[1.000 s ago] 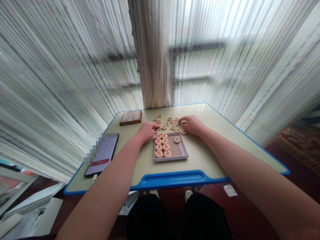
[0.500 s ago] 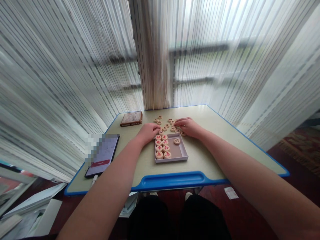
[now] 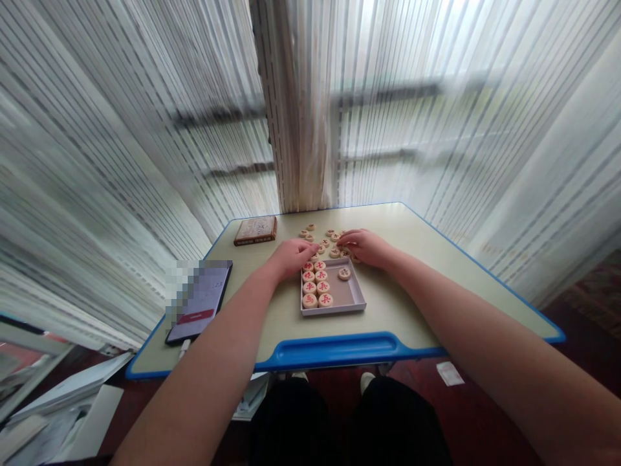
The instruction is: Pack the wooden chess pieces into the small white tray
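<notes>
Red characters face up in the open tray [image 3: 346, 295], just nearer you than your left fingertips. The left column of red-marked pieces [image 3: 309, 287] reads 帥, 炮, 車, 馬 from the far end; the next column shows a character resembling 七, then 兵 three times. A lone dark-marked piece [image 3: 344, 274] lies in the tray's far right part, nearer you than your right fingertips; its character is unclear. On the tablet [image 3: 201, 298], left of your left fingers, blurred digits seem to end in 23. The lettering on the flat box [image 3: 255, 230], beyond and left of those fingers, is too small to read.

Compared with the preceding frame, your left hand [image 3: 290, 255] reaches slightly farther right; your right hand [image 3: 366, 246] is nearly unmoved. Both sets of fingers bend at the loose pieces [image 3: 325, 243], which lie between and beyond them; whether either grasps one cannot be told.
</notes>
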Available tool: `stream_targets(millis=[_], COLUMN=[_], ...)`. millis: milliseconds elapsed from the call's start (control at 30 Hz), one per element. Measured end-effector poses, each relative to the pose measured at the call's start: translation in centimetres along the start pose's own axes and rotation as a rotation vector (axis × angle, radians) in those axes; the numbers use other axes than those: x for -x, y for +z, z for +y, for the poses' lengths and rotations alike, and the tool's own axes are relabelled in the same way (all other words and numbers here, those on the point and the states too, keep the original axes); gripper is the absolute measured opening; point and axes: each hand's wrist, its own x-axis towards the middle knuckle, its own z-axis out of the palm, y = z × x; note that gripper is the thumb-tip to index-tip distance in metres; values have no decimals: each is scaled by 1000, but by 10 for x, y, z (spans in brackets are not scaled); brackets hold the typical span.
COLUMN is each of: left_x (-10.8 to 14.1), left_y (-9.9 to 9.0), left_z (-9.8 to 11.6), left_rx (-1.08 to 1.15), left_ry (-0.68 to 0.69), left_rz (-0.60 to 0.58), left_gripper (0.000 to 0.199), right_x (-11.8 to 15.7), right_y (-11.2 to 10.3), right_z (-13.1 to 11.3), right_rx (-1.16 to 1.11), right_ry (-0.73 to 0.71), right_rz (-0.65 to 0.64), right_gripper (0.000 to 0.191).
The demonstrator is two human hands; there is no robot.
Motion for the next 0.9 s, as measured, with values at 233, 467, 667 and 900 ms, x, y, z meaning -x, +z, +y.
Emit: stream_targets(millis=[233, 467, 667, 900], left_x=[-2, -2, -2, -2], left_y=[3, 2, 1, 2], left_z=[-4, -1, -2, -3], left_rx=[13, -21, -92, 48], left_ry=[-28, -103, -91, -77], left_rz=[12, 71, 100, 73], left_gripper=[47, 45, 34, 34], right_x=[-1, 1, 1, 0], right_y=[-2, -5, -5, -3], right_z=[-1, -4, -4, -2], right_rx=[35, 9, 13, -32], right_ry=[0, 82, 81, -7], right_rz=[3, -34, -29, 9], right_gripper=[31, 25, 18, 26])
